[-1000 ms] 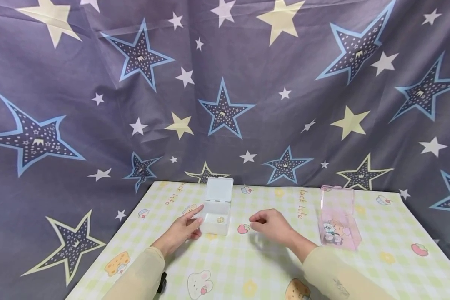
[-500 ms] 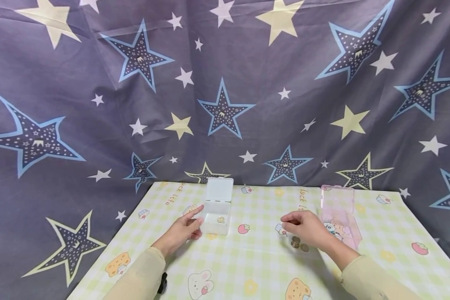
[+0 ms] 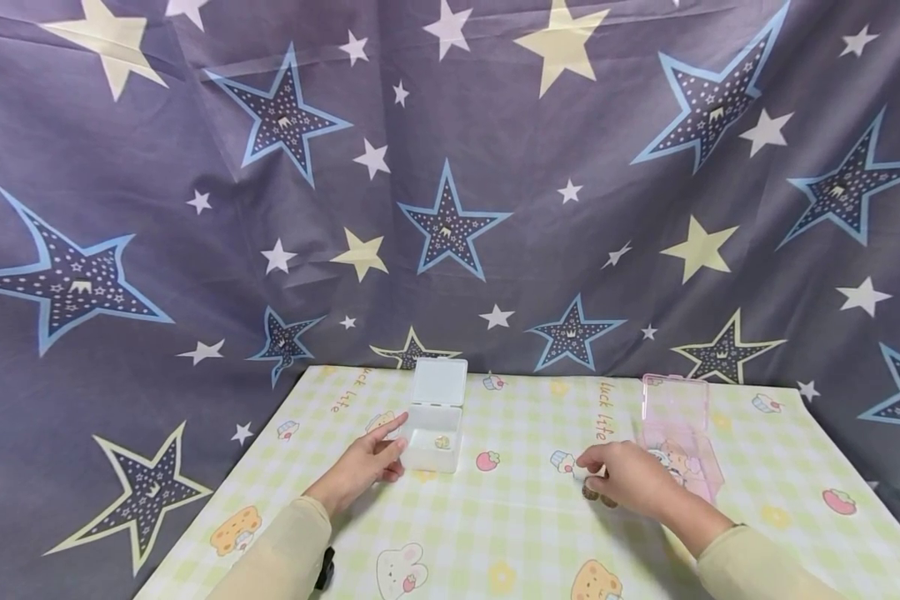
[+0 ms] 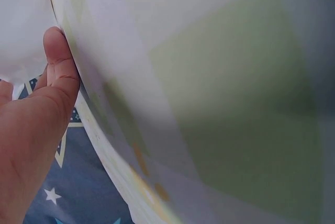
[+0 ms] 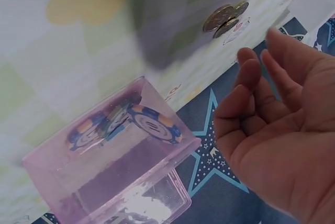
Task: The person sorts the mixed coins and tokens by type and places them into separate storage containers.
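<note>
My left hand (image 3: 360, 467) rests its fingers along the left side of the small white box (image 3: 429, 459), whose lid is raised. A gold-coloured coin (image 3: 442, 442) lies inside that box. Over a few gold-coloured coins (image 5: 218, 18) on the tablecloth, my right hand (image 3: 630, 477) hovers with loosely bent fingers. A gap shows between its thumb and fingers in the right wrist view, with nothing held there. Part of the coins is hidden behind this hand in the head view. In the left wrist view the left hand (image 4: 42, 109) touches the pale, blurred box (image 4: 23, 22).
A see-through pink box (image 3: 701, 467) with its lid up stands right of my right hand. Poker chips (image 5: 154, 124) lie in it. The checked tablecloth (image 3: 465, 533) ends at a starry curtain (image 3: 495, 242) behind. A small black object (image 3: 326, 568) is by the left sleeve.
My right hand has moved right, away from the white box's side, then down to the coins beside the pink box. My left hand has stayed at the white box.
</note>
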### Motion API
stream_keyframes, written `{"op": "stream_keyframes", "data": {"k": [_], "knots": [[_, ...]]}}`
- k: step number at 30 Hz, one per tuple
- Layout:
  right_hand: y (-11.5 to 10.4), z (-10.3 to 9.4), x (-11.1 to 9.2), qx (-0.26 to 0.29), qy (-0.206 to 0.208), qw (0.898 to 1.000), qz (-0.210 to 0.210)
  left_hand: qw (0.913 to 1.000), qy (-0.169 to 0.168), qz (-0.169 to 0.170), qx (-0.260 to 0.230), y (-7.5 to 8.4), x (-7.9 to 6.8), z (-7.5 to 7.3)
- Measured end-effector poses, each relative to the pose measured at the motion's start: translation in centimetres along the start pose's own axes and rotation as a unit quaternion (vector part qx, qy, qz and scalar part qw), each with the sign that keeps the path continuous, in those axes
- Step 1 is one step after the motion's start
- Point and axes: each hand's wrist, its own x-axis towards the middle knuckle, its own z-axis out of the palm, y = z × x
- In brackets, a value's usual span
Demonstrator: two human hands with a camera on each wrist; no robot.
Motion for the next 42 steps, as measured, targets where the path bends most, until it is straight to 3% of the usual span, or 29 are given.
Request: {"op": "stream_keyframes", "data": {"k": [8, 17, 30, 42], "knots": [[0.1, 0.6, 0.4, -0.106, 0.022, 0.994, -0.004, 1.0, -0.002, 0.001, 0.003, 0.1, -0.1, 0.0], [0.4, 0.9, 0.9, -0.16, 0.011, 0.987, -0.011, 1.0, 0.0, -0.002, 0.0, 0.1, -0.1, 0.0], [0.0, 0.7, 1.4, -0.154, -0.021, 0.988, -0.014, 1.0, 0.001, -0.002, 0.0, 0.0, 0.0, 0.0], [-0.1, 0.7, 1.7, -0.139, -0.049, 0.989, 0.019, 0.9999, -0.012, 0.004, -0.009, -0.2, 0.3, -0.1]]}}
